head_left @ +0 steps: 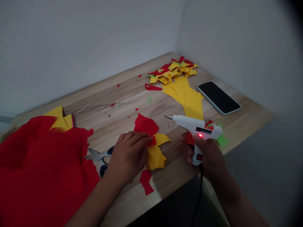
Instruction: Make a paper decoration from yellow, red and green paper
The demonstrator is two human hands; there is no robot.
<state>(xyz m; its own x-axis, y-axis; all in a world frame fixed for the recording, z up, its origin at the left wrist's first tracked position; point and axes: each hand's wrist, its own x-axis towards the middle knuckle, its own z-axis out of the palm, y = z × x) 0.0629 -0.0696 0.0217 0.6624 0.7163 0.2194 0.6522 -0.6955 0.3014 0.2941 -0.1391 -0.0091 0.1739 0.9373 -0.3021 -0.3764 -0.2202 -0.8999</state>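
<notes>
My right hand (210,154) is wrapped round the handle of a white glue gun (187,121), with its metal nozzle pointing left and a red light glowing on its side. An orange trigger shows between the fingers. My left hand (129,154) is closed, its fingertips pinching a small red scrap (151,141) over a folded yellow piece (156,157). Just beyond those fingers lies a larger red piece (145,123), and a red strip (146,182) lies nearer the table edge. Scissors (97,155) with dark blue handles are partly hidden behind my left hand.
A large red sheet (42,170) covers the left side of the wooden table (127,104). Yellow strips (187,97) and a pile of yellow, red and green pieces (174,72) lie at the back, beside a phone (219,97). The black cord (200,192) hangs over the front edge.
</notes>
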